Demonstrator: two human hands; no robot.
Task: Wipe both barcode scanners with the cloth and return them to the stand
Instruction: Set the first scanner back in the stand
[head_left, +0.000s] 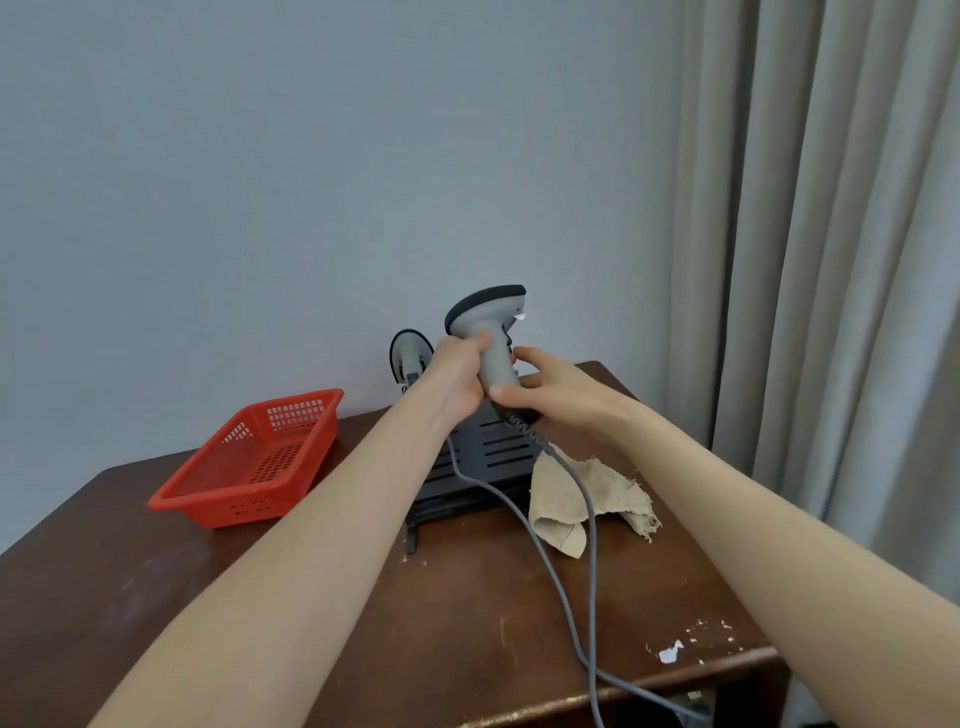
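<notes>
**Both hands hold a grey scanner (488, 317) upright above the black stand (498, 447) on a brown table (363, 649).**

The left hand (457, 379) is wrapped round the upper handle. The right hand (556, 395) pinches the lower handle between thumb and fingers, just above where the coiled cable (566, 597) leaves it. The second scanner (410, 353) sits at 10 o'clock of the held one, half hidden by the left wrist. The cloth (571, 499) lies crumpled at 4 o'clock of the stand, under the cable. The held scanner looks like a light, rigid plastic shell, probably smooth. The handle seems the sure hold, though the trailing cable may drag. Its scan window faces away, the hands hide the stand's cradles, and the cable runs out of view at 5 o'clock.
</notes>
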